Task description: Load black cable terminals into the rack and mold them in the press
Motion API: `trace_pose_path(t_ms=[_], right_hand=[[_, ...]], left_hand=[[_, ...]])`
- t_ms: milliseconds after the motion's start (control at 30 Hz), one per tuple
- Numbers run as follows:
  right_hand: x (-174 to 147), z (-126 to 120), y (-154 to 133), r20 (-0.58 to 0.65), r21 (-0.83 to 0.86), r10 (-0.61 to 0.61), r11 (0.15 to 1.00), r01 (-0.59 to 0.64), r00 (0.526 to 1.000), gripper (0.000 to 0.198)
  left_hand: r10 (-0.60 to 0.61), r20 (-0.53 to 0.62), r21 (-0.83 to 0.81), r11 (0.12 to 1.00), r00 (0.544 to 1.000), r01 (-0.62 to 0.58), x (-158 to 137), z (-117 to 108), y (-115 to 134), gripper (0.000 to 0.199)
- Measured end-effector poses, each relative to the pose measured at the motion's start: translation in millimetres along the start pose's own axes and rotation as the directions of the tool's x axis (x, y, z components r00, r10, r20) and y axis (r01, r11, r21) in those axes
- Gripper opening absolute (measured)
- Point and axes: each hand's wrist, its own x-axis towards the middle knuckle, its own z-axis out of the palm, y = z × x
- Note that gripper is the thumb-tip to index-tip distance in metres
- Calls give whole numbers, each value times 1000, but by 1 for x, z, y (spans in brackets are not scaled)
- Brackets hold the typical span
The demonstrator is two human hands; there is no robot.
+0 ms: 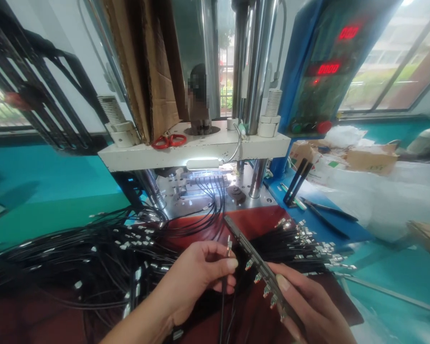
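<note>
Between thumb and fingers, my left hand (204, 270) pinches a black cable (222, 306) just below its small metal connector (230, 242), which points upward. My right hand (304, 301) grips a long dark metal bar (252, 253), held slanting from upper left to lower right. Several small metal connectors (258, 278) are seated along the bar's lower edge. The cable tip is close to the bar's upper part, with a small gap between them. My right hand covers the bar's lower end.
Ahead stands a press with a white plate (197, 148), holding red-handled scissors (169, 141) and a lit lamp (203, 164). Cables run into its lower bed (189, 203). Bundled black cables lie left (103, 248) and right (308, 243). Black tweezers (326, 217) rest on the blue surface.
</note>
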Motion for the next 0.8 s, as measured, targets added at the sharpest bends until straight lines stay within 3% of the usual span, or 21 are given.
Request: trace_pose_path(t_ms=[133,267,533,800], right_hand=[[-1,0,1,-13,-56,37,998,-38,999,49],[0,-1,-1,3,-64,-2,998,2,1000,51],[3,-6,-5,43,-106,-32,994,37,999,47],[5,-8,0,74,-149,-86,984,97,994,42]], left_hand=[[71,-42,-100,992,997,-75,-3,-2,-7,23],[120,-54,-64,990,991,-123,-1,3,-9,19],[109,-72,89,991,991,-102,3,11,-12,23],[64,-45,88,994,997,-60,9,13,-16,22]])
